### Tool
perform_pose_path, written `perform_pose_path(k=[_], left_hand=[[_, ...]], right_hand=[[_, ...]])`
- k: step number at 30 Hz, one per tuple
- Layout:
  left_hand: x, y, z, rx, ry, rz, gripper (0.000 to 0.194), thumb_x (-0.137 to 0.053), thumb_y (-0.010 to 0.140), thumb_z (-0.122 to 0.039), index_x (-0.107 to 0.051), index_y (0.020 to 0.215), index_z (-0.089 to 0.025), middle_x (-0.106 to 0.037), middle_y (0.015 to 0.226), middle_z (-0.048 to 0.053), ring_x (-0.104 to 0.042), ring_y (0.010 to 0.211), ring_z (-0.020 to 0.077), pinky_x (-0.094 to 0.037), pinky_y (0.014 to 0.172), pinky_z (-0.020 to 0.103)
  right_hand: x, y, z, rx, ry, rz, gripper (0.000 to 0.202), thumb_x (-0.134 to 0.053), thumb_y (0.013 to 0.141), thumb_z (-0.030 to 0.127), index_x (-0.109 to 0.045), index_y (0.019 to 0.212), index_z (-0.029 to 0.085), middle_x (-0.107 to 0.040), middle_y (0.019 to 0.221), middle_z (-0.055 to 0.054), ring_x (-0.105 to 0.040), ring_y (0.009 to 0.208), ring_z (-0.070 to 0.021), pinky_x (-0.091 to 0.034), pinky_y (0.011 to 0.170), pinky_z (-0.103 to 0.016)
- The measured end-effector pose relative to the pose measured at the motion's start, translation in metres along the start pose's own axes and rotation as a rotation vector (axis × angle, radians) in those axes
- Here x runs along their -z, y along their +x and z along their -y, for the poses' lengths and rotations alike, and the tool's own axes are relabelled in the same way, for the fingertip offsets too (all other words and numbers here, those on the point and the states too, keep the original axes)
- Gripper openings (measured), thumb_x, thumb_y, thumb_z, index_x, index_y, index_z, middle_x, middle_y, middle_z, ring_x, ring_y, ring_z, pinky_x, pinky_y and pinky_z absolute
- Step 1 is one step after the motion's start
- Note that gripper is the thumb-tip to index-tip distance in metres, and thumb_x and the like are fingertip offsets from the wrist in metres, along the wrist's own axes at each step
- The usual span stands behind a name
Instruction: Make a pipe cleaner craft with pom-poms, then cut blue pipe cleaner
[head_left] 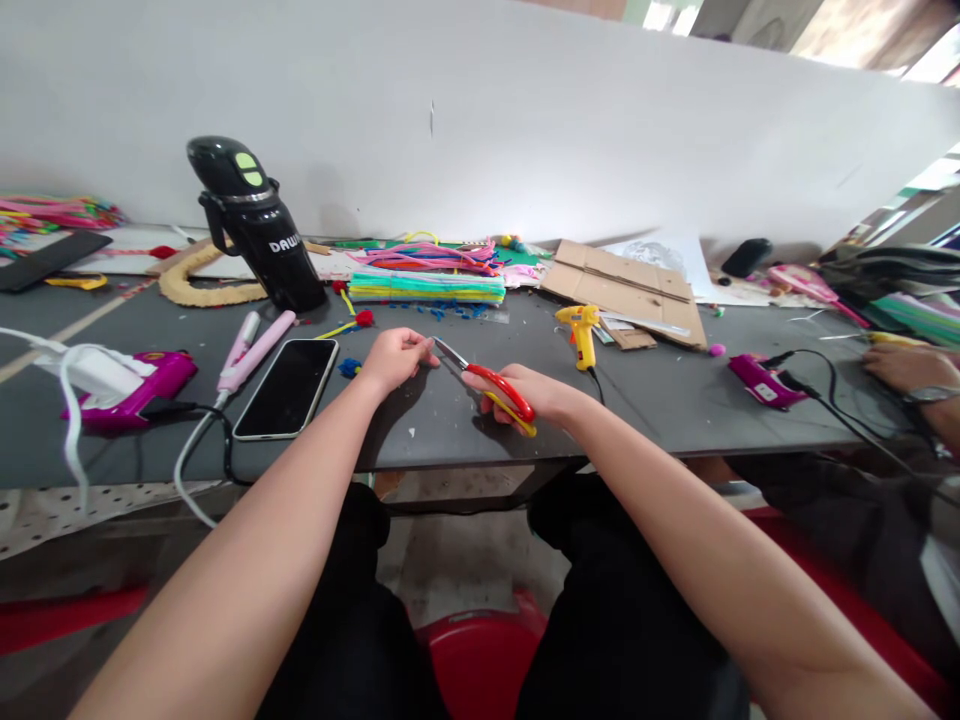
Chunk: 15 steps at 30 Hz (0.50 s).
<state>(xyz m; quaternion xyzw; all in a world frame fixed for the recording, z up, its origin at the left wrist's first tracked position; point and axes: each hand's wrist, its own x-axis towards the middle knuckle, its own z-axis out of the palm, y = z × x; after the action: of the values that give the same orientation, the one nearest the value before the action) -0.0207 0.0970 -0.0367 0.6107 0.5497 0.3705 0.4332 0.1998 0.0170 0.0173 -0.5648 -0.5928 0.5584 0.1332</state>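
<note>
My right hand (504, 392) is wrapped round a pair of scissors (510, 388) with red and yellow handles. The blades point up and left, their tips close to the fingers of my left hand (399, 360). That hand is closed in a pinch above the dark grey table; whatever sits between its fingertips is too small to make out. Just left of it lie a small blue fuzzy piece (349, 368) and a yellow pipe cleaner with a red pom-pom (364, 318) at its end. Behind both hands is a stack of pipe cleaners (427, 288) in green and yellow.
A black bottle (274, 250), a phone (289, 390), a pink styling iron (255, 352) and a purple power strip (142, 392) stand left. To the right are a yellow glue gun (580, 335), cardboard (619, 285), another purple strip (765, 382) and a co-worker's hand (907, 368).
</note>
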Motion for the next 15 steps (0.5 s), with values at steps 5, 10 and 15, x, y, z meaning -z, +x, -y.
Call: perform_pose_path(k=[5, 10, 15], left_hand=[[0.0006, 0.0007, 0.0010, 0.011, -0.026, 0.018, 0.030, -0.070, 0.073, -0.042, -0.063, 0.082, -0.014, -0.077, 0.088, 0.014, -0.044, 0.046, 0.0081, -0.033, 0.046, 0.023], [0.0010, -0.0008, -0.0020, 0.024, -0.020, 0.046, 0.031, -0.070, 0.074, -0.041, -0.064, 0.085, -0.014, -0.077, 0.096, 0.015, -0.043, 0.045, 0.0076, -0.032, 0.045, 0.023], [0.0017, -0.0010, -0.0017, -0.002, 0.024, 0.054, 0.032, -0.065, 0.080, -0.043, -0.065, 0.086, -0.012, -0.077, 0.096, 0.015, -0.043, 0.044, 0.0065, -0.030, 0.043, 0.022]], right_hand=[[-0.0004, 0.0009, -0.0006, 0.009, -0.007, -0.016, 0.071, -0.057, 0.072, 0.083, -0.060, 0.069, 0.012, -0.055, 0.051, -0.003, -0.048, 0.041, -0.0101, -0.038, 0.036, -0.020], [-0.0007, 0.0016, -0.0009, 0.001, 0.006, -0.023, 0.071, -0.058, 0.071, 0.084, -0.060, 0.069, 0.012, -0.054, 0.050, -0.002, -0.047, 0.038, -0.0103, -0.039, 0.035, -0.022], [-0.0012, 0.0018, -0.0006, 0.002, 0.001, -0.022, 0.072, -0.058, 0.071, 0.084, -0.060, 0.070, 0.012, -0.054, 0.050, -0.002, -0.048, 0.038, -0.0099, -0.039, 0.036, -0.021]])
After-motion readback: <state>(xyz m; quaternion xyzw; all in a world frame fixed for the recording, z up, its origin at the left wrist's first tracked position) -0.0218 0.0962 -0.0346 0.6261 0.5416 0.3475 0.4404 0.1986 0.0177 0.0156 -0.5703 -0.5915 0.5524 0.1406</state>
